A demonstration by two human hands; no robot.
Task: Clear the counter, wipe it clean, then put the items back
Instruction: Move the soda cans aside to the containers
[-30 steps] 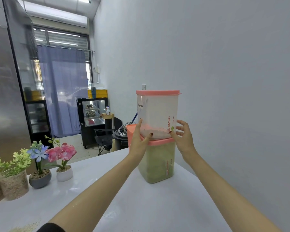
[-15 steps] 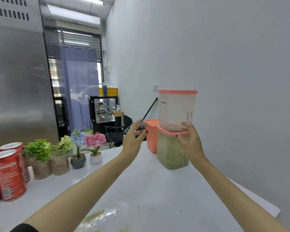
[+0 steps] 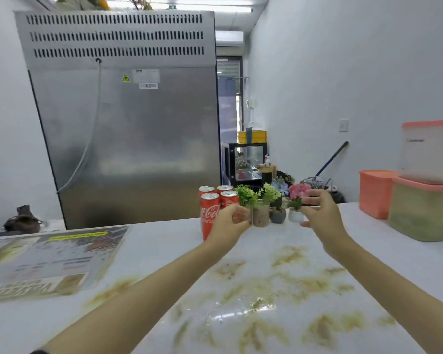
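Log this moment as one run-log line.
stage: clearing | left hand: at jute plant pot, grip unclear | right hand: open beside white flower pot | counter: smeared

Smeared counter (image 3: 164, 251), cans (image 3: 210, 213), potted plants (image 3: 261, 215), containers (image 3: 422, 213), poster (image 3: 51, 254)

A: Camera setup?
B: One view, head-worn, wide-angle. It looks forward and slightly down across the tabletop (image 3: 164, 241) from its near side.
A: Facing?
B: Toward the steel cabinet (image 3: 128, 139) behind the far edge. A white wall (image 3: 343, 72) runs along the right.
A: Range?
B: Close. The tabletop fills the lower half. Forearms enter from the bottom corners; left grip (image 3: 229, 223) and right grip (image 3: 322, 218) sit near frame centre, by the cans (image 3: 210, 210).
A: Edges?
B: Stacked containers (image 3: 425, 200) are cut by the right border, a printed sheet (image 3: 49, 256) by the left. Soft blur throughout.
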